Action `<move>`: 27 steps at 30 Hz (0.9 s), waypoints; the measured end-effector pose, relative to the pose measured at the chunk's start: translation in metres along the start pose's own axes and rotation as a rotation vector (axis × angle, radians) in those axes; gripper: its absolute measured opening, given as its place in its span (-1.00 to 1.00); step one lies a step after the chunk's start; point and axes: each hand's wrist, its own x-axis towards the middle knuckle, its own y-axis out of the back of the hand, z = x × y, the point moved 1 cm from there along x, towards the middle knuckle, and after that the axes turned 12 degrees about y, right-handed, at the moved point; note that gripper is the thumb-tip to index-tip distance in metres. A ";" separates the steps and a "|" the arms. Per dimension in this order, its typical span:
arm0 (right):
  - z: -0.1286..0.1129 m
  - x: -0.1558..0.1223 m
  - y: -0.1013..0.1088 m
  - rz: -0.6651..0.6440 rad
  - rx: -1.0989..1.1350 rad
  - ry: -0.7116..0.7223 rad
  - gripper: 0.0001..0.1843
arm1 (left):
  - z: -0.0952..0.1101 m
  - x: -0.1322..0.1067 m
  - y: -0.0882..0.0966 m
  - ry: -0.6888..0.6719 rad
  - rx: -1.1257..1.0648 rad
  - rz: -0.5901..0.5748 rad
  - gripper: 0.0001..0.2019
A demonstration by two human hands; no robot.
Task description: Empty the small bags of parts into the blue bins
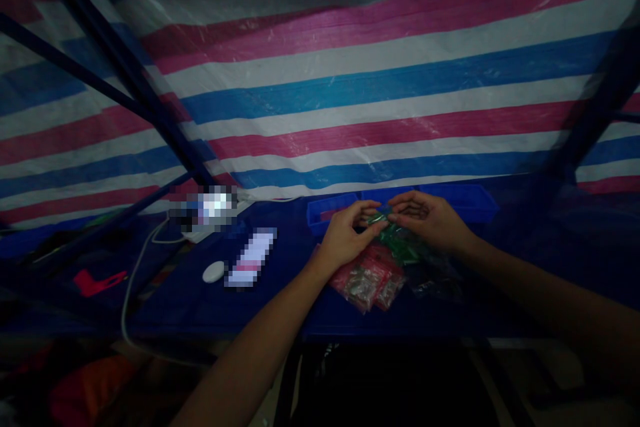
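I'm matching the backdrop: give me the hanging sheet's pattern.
The sheet is striped pink, white and blue; see head view.

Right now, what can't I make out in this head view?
Head view:
Green plastic at the fingertips: contents and exact grip, covered by the left hand and right hand.
Red packets: exact contents, lost in dim light and shiny wrapping.
Phone: screen content, pixelated.
Blue tray behind the right hand: partly hidden by that hand.
Right forearm: cut off by the right edge.
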 end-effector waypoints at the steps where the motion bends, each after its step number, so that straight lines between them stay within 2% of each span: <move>1: 0.000 0.000 0.000 0.019 0.023 -0.012 -0.53 | -0.001 0.000 0.000 0.019 0.019 -0.002 -0.63; 10: -0.001 -0.001 -0.001 -0.026 0.025 -0.076 -0.60 | -0.001 -0.001 0.002 0.055 0.078 -0.015 -0.67; 16: 0.001 -0.002 -0.002 -0.078 0.137 -0.134 -0.57 | 0.001 -0.001 0.003 0.055 -0.017 -0.005 -0.58; 21: 0.001 -0.001 -0.003 -0.022 0.144 -0.135 -0.56 | -0.001 0.000 0.001 0.058 -0.097 -0.034 -0.55; 27: -0.001 -0.001 -0.003 -0.041 0.109 -0.124 -0.52 | 0.000 -0.001 -0.001 0.052 -0.092 -0.060 -0.56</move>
